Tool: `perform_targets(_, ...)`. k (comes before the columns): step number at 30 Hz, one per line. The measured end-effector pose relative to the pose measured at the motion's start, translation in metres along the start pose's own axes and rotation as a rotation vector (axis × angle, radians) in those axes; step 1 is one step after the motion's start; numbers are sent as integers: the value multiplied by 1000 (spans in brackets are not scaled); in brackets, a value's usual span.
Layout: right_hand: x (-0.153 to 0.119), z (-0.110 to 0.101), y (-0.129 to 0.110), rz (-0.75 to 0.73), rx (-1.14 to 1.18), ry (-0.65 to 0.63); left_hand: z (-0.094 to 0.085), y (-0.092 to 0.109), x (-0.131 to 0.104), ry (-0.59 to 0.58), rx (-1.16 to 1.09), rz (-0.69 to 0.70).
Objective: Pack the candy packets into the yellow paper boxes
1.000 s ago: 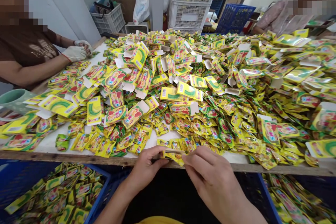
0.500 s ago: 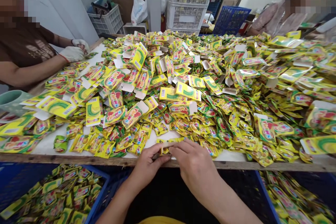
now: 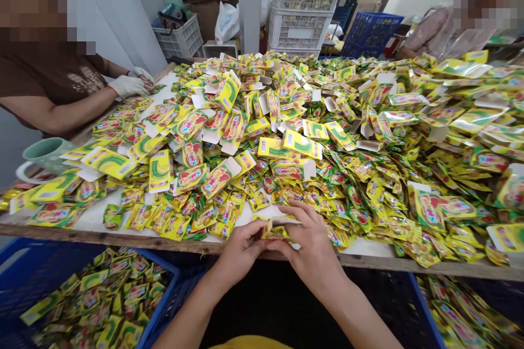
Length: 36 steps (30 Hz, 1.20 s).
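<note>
Near the table's front edge, a small yellow candy box (image 3: 282, 230) is between my two hands. My left hand (image 3: 242, 245) pinches its left end with thumb and fingers. Around its right end is my right hand (image 3: 308, 237), thumb below and fingers over the top, the upper fingers lifted. Much of the box is hidden by my fingers, and whether anything is inside cannot be made out. Just beyond my hands lie yellow candy sachets (image 3: 223, 223). Flat and half-formed candy boxes (image 3: 221, 177) with white flaps are heaped behind them.
Blue crates of filled boxes stand below the table edge (image 3: 123, 240), one at left (image 3: 174, 283), one at right (image 3: 426, 311). A green mug (image 3: 45, 155) stands at left. A gloved co-worker (image 3: 53, 103) sits left, another person (image 3: 434, 32) far right. White crates (image 3: 301, 30) are stacked behind.
My right hand has opened out, its fingers shifting from a tight pinch to a wider hold on the box. The view has swung slightly left.
</note>
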State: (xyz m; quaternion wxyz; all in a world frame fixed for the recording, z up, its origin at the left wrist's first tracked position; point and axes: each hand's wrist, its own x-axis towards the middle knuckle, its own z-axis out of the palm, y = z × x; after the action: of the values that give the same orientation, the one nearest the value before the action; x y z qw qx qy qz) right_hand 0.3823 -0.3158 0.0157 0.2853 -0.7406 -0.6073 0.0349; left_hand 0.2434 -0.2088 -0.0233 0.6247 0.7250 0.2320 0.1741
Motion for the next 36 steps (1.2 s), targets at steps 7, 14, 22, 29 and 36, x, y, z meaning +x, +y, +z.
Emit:
perform_targets(7, -1, -2, -6, -10, 69, -37, 2, -1, 3, 0, -18, 20)
perform_targets(14, -4, 9, 0, 20, 197, 299, 5, 0, 11, 14, -29, -19)
perform_targets(22, 4, -8, -8, -37, -8, -146, 8, 1, 6, -135, -17, 98)
perform_targets(29, 2, -6, -6, -2, -30, 64, 11, -2, 12, -72, -11, 61)
perform_targets(36, 2, 1, 2, -54, 28, -11, 11, 5, 18, -59, -35, 33)
